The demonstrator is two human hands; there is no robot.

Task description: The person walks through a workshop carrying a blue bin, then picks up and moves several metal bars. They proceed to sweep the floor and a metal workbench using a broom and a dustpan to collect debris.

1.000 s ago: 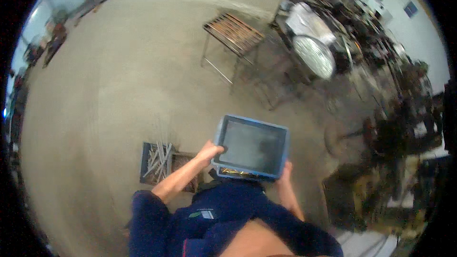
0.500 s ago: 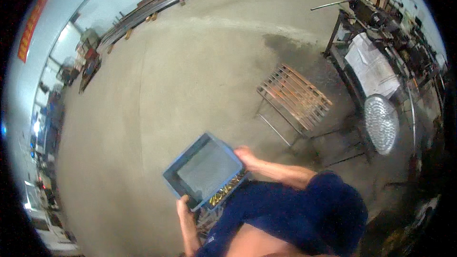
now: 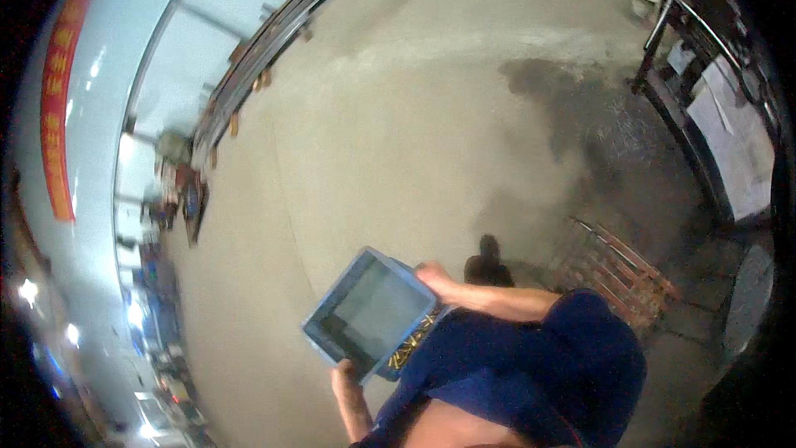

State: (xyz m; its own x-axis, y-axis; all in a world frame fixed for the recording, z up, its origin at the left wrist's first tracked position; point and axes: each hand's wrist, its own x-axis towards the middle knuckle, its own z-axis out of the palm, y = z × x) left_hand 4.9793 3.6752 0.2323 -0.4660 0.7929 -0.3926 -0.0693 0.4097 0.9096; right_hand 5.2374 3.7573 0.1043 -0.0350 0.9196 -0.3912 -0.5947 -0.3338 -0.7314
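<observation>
Right up close, the left hand (image 3: 344,372) is clamped on the near left corner of the upper bin (image 3: 377,307), thumb over the rim, and the right hand (image 3: 433,278) clamps the right corner; whether either grip reaches the lower bin, I can't tell. Both bins are up in front of the body, the lower one peeking out with its brass pieces (image 3: 410,347). Good carrying here means an even hold, both bins level, so the upper can't slide and the pieces stay put. And compared with half a second ago, the bins sit much the same against the body, but a dark shape (image 3: 489,270), probably a shoe, now shows ahead, the slatted stool (image 3: 618,270) has dropped lower right, the papers (image 3: 734,141) crowd the right edge, and far off more red banner (image 3: 58,108) swings in!
</observation>
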